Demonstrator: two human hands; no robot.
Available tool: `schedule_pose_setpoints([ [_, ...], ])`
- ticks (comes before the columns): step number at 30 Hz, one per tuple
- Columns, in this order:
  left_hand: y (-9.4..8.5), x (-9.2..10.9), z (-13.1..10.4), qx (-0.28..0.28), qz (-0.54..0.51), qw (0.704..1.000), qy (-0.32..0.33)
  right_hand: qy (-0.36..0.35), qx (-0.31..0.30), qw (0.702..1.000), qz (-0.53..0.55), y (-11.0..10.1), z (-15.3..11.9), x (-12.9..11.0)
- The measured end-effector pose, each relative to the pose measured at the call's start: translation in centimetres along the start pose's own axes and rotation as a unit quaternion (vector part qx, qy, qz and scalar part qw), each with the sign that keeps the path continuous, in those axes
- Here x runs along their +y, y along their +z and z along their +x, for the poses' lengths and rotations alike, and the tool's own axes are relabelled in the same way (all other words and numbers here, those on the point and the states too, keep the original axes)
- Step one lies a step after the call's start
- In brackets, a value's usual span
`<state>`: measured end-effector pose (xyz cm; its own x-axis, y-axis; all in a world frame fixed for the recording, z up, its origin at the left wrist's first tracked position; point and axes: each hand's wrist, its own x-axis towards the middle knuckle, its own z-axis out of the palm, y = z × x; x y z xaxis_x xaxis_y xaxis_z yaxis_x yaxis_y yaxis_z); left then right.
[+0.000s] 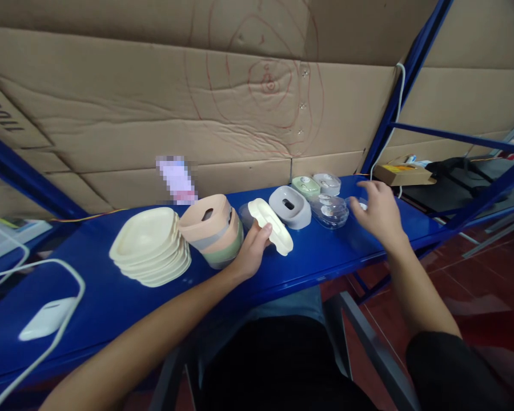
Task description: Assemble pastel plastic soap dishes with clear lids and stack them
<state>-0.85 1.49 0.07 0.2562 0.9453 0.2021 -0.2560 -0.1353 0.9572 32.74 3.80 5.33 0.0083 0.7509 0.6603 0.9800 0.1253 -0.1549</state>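
Note:
My left hand [253, 250] is closed on a cream plastic tray-like piece [278, 231], tilted on its side above the blue shelf, thumb on its face. To the right, my right hand [379, 214] is raised with thumb and fingers apart. A small whitish item [360, 203] shows between them; whether it is touched I cannot tell. Nearest that hand are clear plastic covers [330, 211]. A grey plastic piece with an oval slot [289, 206] sits just beyond the cream one. Left of my left hand is a stack of peach, grey and green pieces [212, 225].
A stack of cream dishes [148, 240] stands on the blue shelf [98, 311] at left. Behind the clear covers sit a green container [305, 185] and a greyish container [326, 184]. A white cable [75, 279] loops past a white case [47, 319]. Cardboard [132, 103] walls the back.

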Motion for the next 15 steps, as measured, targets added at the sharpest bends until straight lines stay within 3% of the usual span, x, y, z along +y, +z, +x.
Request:
schedule_pose_setpoints([
  [3,-0.1,-0.1,0.0,0.012,0.009,1.000,0.013,-0.175,-0.039,0.982,0.052,-0.5,0.7,-6.2],
  [5,-0.1,-0.1,0.0,0.019,0.016,0.999,0.030,-0.217,-0.098,0.971,0.020,0.0,1.2,-10.1],
  [7,-0.2,-0.2,0.1,0.021,0.018,0.999,0.047,-0.208,-0.144,0.967,-0.026,1.0,1.7,-12.8],
  [10,-0.3,-0.3,0.2,0.022,0.026,0.998,0.061,-0.155,-0.203,0.964,-0.079,2.6,2.3,-14.6],
  [15,-0.3,-0.3,0.2,0.027,0.040,0.997,0.057,-0.148,-0.212,0.963,-0.072,3.7,2.4,-13.7],
])
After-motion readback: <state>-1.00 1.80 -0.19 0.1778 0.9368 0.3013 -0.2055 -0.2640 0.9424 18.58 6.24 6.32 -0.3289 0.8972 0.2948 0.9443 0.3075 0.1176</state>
